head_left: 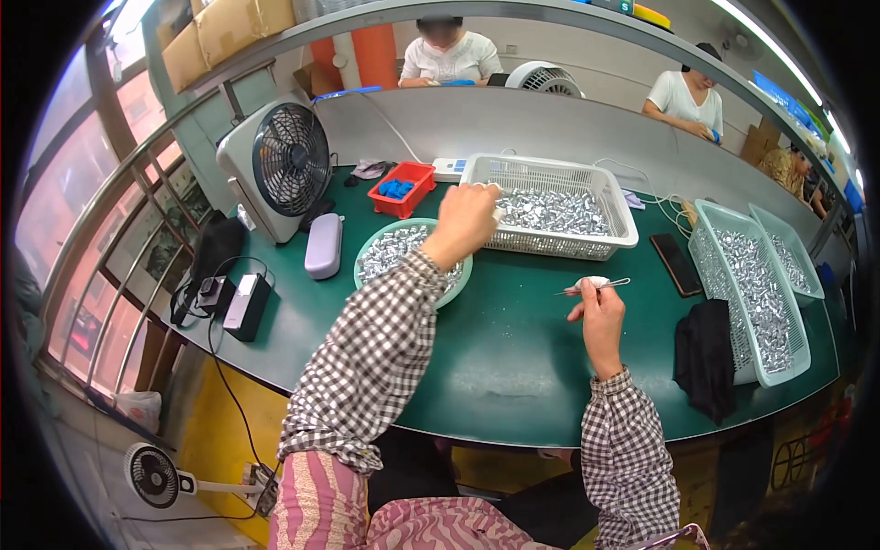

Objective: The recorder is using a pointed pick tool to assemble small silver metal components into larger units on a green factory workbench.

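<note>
My left hand (466,222) reaches over the left end of a white plastic basket (623,236) filled with small silvery metal pieces (555,213). Its fingers are drawn together, and whatever they may hold is too small or hidden to tell. Under that forearm stands a pale green round bowl (463,284) of similar metal pieces. Above the green table (513,367), my right hand (601,323) is closed on a thin metal tool (620,282) with a wire loop at one end and white wrapping round its middle. The tool's narrow tip points left.
Right of me are a phone (676,264), a black cloth (706,357) and pale green baskets (796,362) of metal pieces. To the left stand a fan (291,158), a purple case (324,246) and a red basket (417,172). People work behind the grey partition (394,128).
</note>
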Action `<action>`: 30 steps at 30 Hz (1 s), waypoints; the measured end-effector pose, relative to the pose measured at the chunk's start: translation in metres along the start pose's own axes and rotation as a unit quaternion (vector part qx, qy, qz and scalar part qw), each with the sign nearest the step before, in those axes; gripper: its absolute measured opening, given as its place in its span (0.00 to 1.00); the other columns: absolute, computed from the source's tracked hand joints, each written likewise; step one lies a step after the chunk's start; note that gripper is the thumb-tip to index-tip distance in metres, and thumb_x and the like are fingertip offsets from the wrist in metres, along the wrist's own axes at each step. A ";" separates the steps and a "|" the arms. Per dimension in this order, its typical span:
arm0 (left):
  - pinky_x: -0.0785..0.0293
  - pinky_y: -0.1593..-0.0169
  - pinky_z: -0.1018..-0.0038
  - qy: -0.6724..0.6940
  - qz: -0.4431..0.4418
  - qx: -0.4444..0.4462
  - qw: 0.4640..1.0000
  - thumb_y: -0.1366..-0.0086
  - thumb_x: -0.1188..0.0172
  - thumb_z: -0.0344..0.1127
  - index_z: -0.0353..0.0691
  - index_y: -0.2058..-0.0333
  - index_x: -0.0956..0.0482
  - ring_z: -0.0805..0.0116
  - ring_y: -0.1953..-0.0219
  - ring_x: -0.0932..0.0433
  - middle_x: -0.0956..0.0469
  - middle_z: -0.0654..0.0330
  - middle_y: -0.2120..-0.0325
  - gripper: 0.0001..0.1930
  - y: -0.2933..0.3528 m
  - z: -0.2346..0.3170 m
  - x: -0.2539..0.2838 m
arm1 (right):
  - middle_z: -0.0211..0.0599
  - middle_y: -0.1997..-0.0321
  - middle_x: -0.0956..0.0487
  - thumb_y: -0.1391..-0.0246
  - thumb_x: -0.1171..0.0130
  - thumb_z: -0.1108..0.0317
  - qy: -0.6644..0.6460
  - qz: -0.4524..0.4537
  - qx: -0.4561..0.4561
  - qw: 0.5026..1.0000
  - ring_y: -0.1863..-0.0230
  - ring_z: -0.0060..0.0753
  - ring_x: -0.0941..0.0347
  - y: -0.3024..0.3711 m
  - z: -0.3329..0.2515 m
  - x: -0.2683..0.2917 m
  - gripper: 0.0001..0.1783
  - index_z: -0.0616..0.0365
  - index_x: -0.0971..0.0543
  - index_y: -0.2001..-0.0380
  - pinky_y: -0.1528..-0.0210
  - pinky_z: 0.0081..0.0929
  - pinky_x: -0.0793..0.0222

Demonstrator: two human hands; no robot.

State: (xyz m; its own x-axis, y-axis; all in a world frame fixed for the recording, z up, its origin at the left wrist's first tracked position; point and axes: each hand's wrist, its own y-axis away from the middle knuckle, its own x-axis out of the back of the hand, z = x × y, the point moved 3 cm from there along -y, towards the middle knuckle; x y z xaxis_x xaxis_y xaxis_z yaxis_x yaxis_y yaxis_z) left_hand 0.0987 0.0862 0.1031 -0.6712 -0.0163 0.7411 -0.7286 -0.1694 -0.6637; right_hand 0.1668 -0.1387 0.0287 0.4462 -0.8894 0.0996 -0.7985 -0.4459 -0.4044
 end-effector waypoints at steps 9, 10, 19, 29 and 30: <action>0.31 0.62 0.64 0.015 -0.254 0.102 0.962 0.50 0.41 0.32 0.36 0.71 0.23 0.53 0.68 0.24 0.24 0.48 0.75 0.08 0.067 -0.099 0.039 | 0.37 0.73 0.22 0.41 0.53 0.65 0.008 -0.040 0.017 0.999 0.84 0.18 0.32 0.007 -0.006 -0.006 0.13 0.65 0.28 0.70 0.82 0.16 0.36; 0.31 0.62 0.63 0.033 -0.242 0.090 0.965 0.50 0.40 0.31 0.36 0.71 0.23 0.53 0.68 0.25 0.24 0.48 0.76 0.08 0.072 -0.103 0.036 | 0.37 0.73 0.22 0.41 0.53 0.65 0.008 -0.041 0.016 0.999 0.84 0.18 0.32 0.007 -0.006 -0.006 0.13 0.65 0.28 0.70 0.82 0.16 0.36; 0.32 0.64 0.59 -0.103 -0.123 -0.044 0.986 0.52 0.43 0.25 0.35 0.72 0.29 0.50 0.73 0.28 0.26 0.51 0.80 0.07 0.082 -0.089 0.019 | 0.37 0.74 0.22 0.42 0.52 0.66 0.022 -0.033 0.014 0.999 0.85 0.18 0.32 0.007 0.002 -0.006 0.12 0.65 0.27 0.71 0.83 0.16 0.37; 0.30 0.64 0.67 0.162 -0.108 0.073 0.978 0.46 0.45 0.25 0.33 0.68 0.30 0.59 0.70 0.24 0.25 0.51 0.75 0.07 0.067 -0.012 0.049 | 0.35 0.75 0.22 0.42 0.53 0.66 0.035 -0.041 0.021 0.998 0.85 0.17 0.32 0.008 0.004 -0.005 0.12 0.65 0.27 0.71 0.83 0.16 0.38; 0.29 0.63 0.72 0.306 -0.110 0.093 0.941 0.44 0.45 0.26 0.32 0.65 0.30 0.63 0.68 0.23 0.24 0.53 0.74 0.08 0.072 0.007 0.049 | 0.35 0.75 0.22 0.42 0.53 0.66 0.035 -0.039 0.018 0.998 0.85 0.17 0.32 0.010 0.001 -0.006 0.12 0.65 0.27 0.71 0.83 0.16 0.38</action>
State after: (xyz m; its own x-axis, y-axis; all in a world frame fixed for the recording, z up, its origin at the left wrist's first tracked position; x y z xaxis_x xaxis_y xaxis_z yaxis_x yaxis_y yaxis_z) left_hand 0.0140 0.0664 0.0920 -0.5006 0.6011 0.6230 -0.8611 -0.2719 -0.4296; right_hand 0.1567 -0.1377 0.0232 0.4758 -0.8579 0.1939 -0.7471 -0.5105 -0.4256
